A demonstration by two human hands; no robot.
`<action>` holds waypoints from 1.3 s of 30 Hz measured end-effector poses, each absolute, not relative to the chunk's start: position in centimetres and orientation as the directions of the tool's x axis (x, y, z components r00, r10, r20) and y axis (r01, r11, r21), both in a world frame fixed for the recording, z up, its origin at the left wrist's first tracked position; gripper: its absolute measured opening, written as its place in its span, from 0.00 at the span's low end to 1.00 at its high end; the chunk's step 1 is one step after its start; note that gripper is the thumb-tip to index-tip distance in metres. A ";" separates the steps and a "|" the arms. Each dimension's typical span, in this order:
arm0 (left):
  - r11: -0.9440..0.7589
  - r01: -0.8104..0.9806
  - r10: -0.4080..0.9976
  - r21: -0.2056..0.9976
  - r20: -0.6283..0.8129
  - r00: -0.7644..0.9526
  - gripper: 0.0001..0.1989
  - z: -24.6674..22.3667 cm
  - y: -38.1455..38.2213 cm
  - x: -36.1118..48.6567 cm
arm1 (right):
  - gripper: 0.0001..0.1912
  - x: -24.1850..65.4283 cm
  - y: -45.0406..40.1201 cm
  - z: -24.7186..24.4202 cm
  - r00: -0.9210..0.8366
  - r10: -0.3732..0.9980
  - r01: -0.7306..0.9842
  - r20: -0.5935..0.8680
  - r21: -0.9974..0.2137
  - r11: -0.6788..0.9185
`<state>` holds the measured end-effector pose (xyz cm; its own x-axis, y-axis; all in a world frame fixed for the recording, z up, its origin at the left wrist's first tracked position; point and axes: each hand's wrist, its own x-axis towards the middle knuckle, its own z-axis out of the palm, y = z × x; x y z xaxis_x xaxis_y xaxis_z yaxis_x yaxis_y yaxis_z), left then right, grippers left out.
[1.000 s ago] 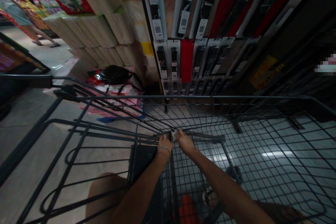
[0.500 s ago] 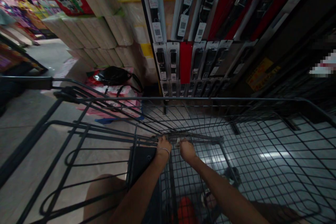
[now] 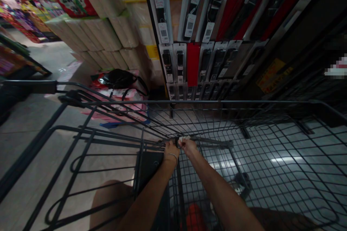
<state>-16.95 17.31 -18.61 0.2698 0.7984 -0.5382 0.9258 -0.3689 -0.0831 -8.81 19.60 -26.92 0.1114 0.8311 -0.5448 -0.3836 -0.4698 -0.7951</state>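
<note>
A black wire shopping cart spans the view, and both my arms reach down into the area of its lower frame. My left hand has its fingers bent over the dark lower frame bar and appears to grip it. Close beside it on the right, my right hand is closed around a small crumpled whitish wipe, pressed against the same bar. A black flap of the cart lies left of my left forearm. A cart wheel shows through the mesh.
Ahead hangs a rack of packaged belts. Stacked paper rolls stand left of it. A black bag rests on pink packages beside the cart. The cart's handle juts out at the left. Something orange shows below the mesh.
My right hand has moved slightly left and up along the bar with the wipe, closer to my left hand. The left hand stays in place. The view has shifted slightly.
</note>
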 end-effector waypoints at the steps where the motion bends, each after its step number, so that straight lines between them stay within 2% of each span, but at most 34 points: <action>1: -0.366 0.927 0.797 -0.081 -0.541 0.268 0.20 -18.5 17.3 -16.9 | 0.17 -8.8 19.9 -26.8 0.111 0.805 -0.435 -0.583 -0.756 -0.489; 4: -0.354 0.933 0.798 -0.065 -0.542 0.265 0.20 -18.4 17.3 -16.9 | 0.13 -8.4 20.6 -26.1 0.059 0.736 -0.567 -0.675 -0.629 -0.532; 8: -0.324 0.946 0.815 -0.027 -0.516 0.264 0.20 -18.7 17.4 -16.9 | 0.11 -7.7 20.6 -24.6 -0.063 0.702 -0.667 -0.709 -0.493 -0.558; 14: -0.243 0.970 0.863 0.025 -0.451 0.228 0.15 -18.8 17.6 -17.4 | 0.08 -6.6 19.5 -22.6 -0.153 0.691 -0.740 -0.706 -0.382 -0.554; 17: -0.166 0.986 0.911 0.032 -0.378 0.165 0.17 -18.5 17.8 -17.3 | 0.06 -5.1 18.7 -22.3 -0.115 0.668 -0.742 -0.735 -0.383 -0.550; 19: -0.048 0.994 0.958 0.094 -0.278 0.072 0.19 -18.6 18.0 -17.2 | 0.07 -4.1 18.3 -22.4 -0.073 0.638 -0.732 -0.767 -0.393 -0.556; 22: 0.128 0.930 0.992 0.344 -0.038 -0.123 0.19 -19.2 18.7 -16.9 | 0.08 -3.0 17.7 -23.2 -0.007 0.593 -0.718 -0.805 -0.409 -0.564; 24: 0.153 0.847 0.968 0.510 0.096 -0.233 0.19 -19.9 19.2 -16.8 | 0.10 -3.0 17.6 -23.8 0.044 0.569 -0.716 -0.821 -0.423 -0.555; 26: 0.170 0.760 0.937 0.627 0.136 -0.322 0.17 -20.5 19.7 -16.6 | 0.11 -3.5 17.9 -24.4 0.092 0.558 -0.727 -0.825 -0.438 -0.528; 28: 0.205 0.675 0.917 0.709 0.102 -0.385 0.15 -20.9 20.0 -16.6 | 0.12 -4.3 18.4 -24.7 0.125 0.557 -0.745 -0.821 -0.448 -0.494; 31: 0.216 0.611 0.908 0.762 0.073 -0.413 0.10 -21.2 20.3 -16.5 | 0.11 -5.7 19.4 -24.7 0.148 0.562 -0.771 -0.814 -0.451 -0.449; 34: 0.139 0.644 0.925 0.752 0.133 -0.356 0.05 -21.3 20.5 -16.7 | 0.11 -6.6 19.9 -24.1 0.146 0.582 -0.791 -0.800 -0.448 -0.418; 39: 0.109 0.689 0.951 0.717 0.127 -0.283 0.06 -21.3 21.0 -17.2 | 0.10 -6.7 19.8 -22.5 0.109 0.656 -0.802 -0.747 -0.456 -0.386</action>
